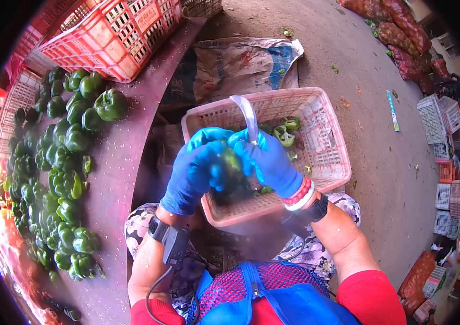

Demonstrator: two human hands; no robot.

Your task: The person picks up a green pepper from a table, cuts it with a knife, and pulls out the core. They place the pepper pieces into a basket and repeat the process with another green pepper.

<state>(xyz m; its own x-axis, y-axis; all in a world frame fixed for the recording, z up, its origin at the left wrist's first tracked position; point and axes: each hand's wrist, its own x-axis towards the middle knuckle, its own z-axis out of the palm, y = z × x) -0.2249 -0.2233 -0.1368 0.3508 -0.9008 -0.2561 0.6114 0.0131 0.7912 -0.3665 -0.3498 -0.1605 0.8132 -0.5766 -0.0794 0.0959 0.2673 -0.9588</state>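
Note:
My left hand (191,172), in a blue glove, is closed around a green bell pepper (232,161) that is partly hidden and blurred. In my right hand (271,163), gloved as well, is a knife (248,115) with a curved blade pointing up and away from me. Both hands meet over a pink plastic crate (334,130) standing between my knees. Cut pieces of green pepper (284,136) lie inside it. Whether the blade touches the pepper cannot be made out.
Many whole green peppers (67,189) are spread on the table (124,162) to my left, with a red crate (116,40) at its far end. A flattened sack (230,67) lies beyond my crate. Filled sacks (398,32) and stacked crates (438,122) stand along the right.

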